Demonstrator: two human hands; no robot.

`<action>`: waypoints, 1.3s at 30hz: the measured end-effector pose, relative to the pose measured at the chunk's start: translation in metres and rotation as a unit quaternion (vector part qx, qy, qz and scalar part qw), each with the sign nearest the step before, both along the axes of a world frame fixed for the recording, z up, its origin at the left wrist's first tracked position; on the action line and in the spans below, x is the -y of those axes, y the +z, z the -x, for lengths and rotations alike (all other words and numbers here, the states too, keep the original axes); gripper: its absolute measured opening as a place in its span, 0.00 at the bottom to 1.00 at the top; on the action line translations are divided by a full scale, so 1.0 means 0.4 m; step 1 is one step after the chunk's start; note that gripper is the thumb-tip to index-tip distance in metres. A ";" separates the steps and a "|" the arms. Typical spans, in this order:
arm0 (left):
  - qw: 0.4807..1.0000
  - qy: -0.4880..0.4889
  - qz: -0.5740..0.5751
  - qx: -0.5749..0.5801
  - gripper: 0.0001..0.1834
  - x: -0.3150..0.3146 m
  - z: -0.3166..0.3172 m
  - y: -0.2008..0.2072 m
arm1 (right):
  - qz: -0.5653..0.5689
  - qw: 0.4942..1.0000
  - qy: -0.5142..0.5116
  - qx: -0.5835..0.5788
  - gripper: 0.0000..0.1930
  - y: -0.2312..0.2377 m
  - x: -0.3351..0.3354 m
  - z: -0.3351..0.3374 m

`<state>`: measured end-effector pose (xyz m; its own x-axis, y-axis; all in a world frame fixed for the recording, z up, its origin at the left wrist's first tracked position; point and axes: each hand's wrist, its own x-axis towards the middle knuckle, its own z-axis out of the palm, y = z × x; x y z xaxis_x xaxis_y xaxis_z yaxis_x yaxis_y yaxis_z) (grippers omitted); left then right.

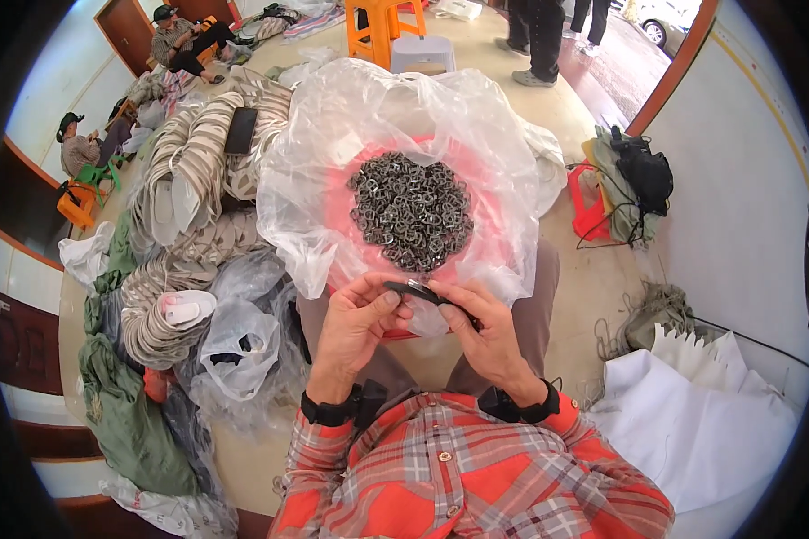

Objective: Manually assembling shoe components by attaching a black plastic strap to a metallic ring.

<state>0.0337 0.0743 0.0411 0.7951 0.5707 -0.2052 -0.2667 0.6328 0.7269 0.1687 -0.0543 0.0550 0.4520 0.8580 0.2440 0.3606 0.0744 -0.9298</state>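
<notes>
Between my two hands, over my lap, is a narrow black strap (433, 296), curved, with a small shiny metal piece near its left end. My left hand (365, 313) pinches the left end with thumb and fingers. My right hand (482, 325) is closed on the strap's right part. Just beyond them, a pile of small dark metal buckles (412, 211) lies in a red basin (333, 202). A clear plastic bag (297, 193) lines the basin and spreads past its rim. Both wrists wear black bands.
To the left lie stacked pale shoe soles (193, 157), a black phone (241, 131) on top, and plastic bags (243, 350). White cloth (692, 422) and a red stool (588, 202) are at right. Orange (379, 31) and grey stools stand ahead. Other people sit at far left; others stand near the doorway.
</notes>
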 end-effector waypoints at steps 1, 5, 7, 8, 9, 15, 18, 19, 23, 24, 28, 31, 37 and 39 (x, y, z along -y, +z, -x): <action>1.000 0.006 -0.011 0.001 0.12 -0.004 0.004 -0.009 | -0.011 1.000 0.001 -0.011 0.15 -0.003 -0.003 -0.003; 0.998 0.012 -0.055 -0.012 0.15 -0.008 0.019 0.005 | -0.011 0.999 0.022 -0.046 0.18 0.000 -0.004 -0.017; 0.998 0.019 -0.060 -0.024 0.15 -0.009 0.015 0.018 | -0.004 0.999 0.034 -0.040 0.19 0.008 -0.007 -0.022; 0.997 0.023 -0.067 -0.032 0.15 -0.010 0.013 0.023 | 0.000 0.999 0.044 -0.031 0.19 0.012 -0.009 -0.024; 0.997 0.024 -0.067 -0.032 0.15 -0.009 0.015 0.024 | -0.001 0.999 0.045 -0.031 0.19 0.013 -0.006 -0.025; 0.992 -0.004 -0.121 -0.040 0.15 0.007 0.043 0.030 | 0.048 0.998 0.049 0.009 0.12 -0.024 0.016 -0.007; 0.993 0.015 -0.098 -0.071 0.14 0.011 0.028 0.034 | 0.036 0.997 0.068 0.012 0.11 -0.028 0.006 -0.020; 0.994 0.018 -0.095 -0.059 0.14 0.011 0.023 0.031 | 0.082 0.990 0.069 -0.087 0.12 -0.015 0.012 -0.019; 0.990 -0.019 -0.136 -0.020 0.14 0.001 0.022 0.038 | 0.122 0.956 0.103 -0.245 0.13 0.032 0.023 -0.027; 0.990 -0.035 -0.135 -0.016 0.14 -0.004 0.021 0.039 | 0.123 0.952 0.109 -0.257 0.13 0.030 0.018 -0.030; 0.988 -0.053 -0.143 -0.017 0.15 0.000 0.020 0.011 | 0.136 0.950 0.121 -0.253 0.12 0.017 0.017 -0.034; 0.987 -0.063 -0.147 0.002 0.14 -0.001 0.010 0.007 | 0.143 0.952 0.122 -0.242 0.12 0.018 0.017 -0.045; 0.975 -0.056 -0.204 -0.063 0.13 -0.008 0.043 0.046 | 0.130 0.940 0.171 -0.264 0.12 0.033 -0.014 -0.037; 0.970 -0.066 -0.190 -0.135 0.13 0.008 0.066 0.070 | 0.194 0.937 0.182 -0.227 0.12 0.039 -0.021 -0.028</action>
<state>0.0071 0.0712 0.0693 0.8125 0.5432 -0.2115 0.0317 0.3211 0.9465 0.1800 -0.0460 0.0704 0.0939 0.9595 -0.2656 -0.0618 -0.2606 -0.9635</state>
